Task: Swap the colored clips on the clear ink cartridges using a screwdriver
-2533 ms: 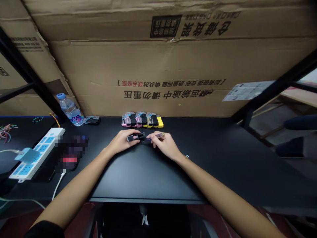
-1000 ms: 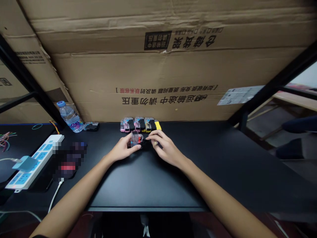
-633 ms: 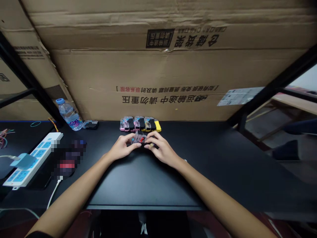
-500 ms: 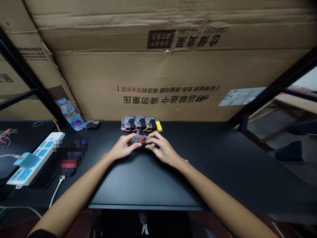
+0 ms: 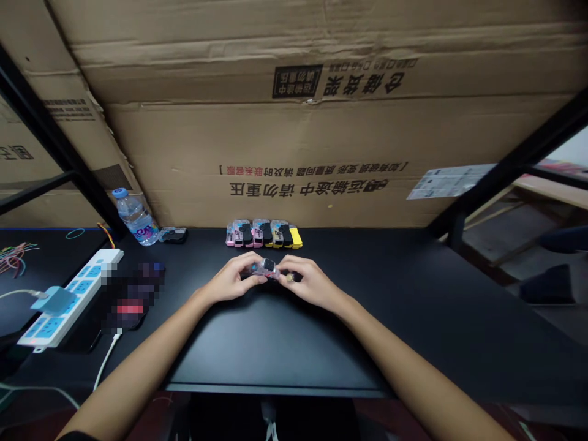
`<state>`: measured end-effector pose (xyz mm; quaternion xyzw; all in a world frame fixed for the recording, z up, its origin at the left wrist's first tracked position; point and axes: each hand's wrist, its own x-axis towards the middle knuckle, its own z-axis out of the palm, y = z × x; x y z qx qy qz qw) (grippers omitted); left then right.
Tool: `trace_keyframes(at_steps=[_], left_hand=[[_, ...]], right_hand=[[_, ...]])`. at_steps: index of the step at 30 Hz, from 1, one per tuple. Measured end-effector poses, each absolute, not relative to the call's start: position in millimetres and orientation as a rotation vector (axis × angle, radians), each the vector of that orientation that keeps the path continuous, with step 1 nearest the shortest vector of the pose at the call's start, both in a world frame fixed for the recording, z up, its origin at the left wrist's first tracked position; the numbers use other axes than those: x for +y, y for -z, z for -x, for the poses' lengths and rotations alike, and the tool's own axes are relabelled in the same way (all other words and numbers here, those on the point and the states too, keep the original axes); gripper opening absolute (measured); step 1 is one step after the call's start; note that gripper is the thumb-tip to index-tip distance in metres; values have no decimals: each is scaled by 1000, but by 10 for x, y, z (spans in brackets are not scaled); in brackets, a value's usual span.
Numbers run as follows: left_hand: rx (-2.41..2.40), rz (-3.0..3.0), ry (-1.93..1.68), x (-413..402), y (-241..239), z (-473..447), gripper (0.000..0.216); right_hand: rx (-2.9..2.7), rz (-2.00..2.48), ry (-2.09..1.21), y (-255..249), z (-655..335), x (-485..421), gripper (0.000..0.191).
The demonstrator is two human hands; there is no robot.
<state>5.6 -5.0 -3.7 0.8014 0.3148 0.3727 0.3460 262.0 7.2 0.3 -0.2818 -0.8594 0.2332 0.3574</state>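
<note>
A small clear-cased device (image 5: 264, 267) with a dark square part on top is held between my two hands, low over the black table. My left hand (image 5: 234, 277) grips its left end between thumb and fingers. At the right end, my right hand (image 5: 310, 280) pinches it with thumb and forefinger. Near the fingers of my right hand shows a small round gold-coloured thing (image 5: 290, 277), too small to make out. Just behind stands a row of similar clear-cased devices (image 5: 261, 234) with black, pink and yellow parts.
A water bottle (image 5: 136, 217) stands at the back left beside another dark device (image 5: 173, 235). A white power strip (image 5: 73, 300), a blue plug (image 5: 56, 300) and a blurred-out phone-like thing (image 5: 133, 300) lie left. Cardboard (image 5: 321, 135) walls the back of the table (image 5: 275, 349).
The device has turned, so its dark square faces up and the red part is mostly hidden. My right fingers have closed in on its right end. The whole view has shifted slightly.
</note>
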Motion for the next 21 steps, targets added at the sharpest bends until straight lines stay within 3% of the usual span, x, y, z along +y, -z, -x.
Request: trace_keyframes(at_steps=[21], left_hand=[[900, -2121, -1110, -37, 6, -56, 26]], right_hand=[[-2153, 779, -424, 73, -2616, 88, 19]])
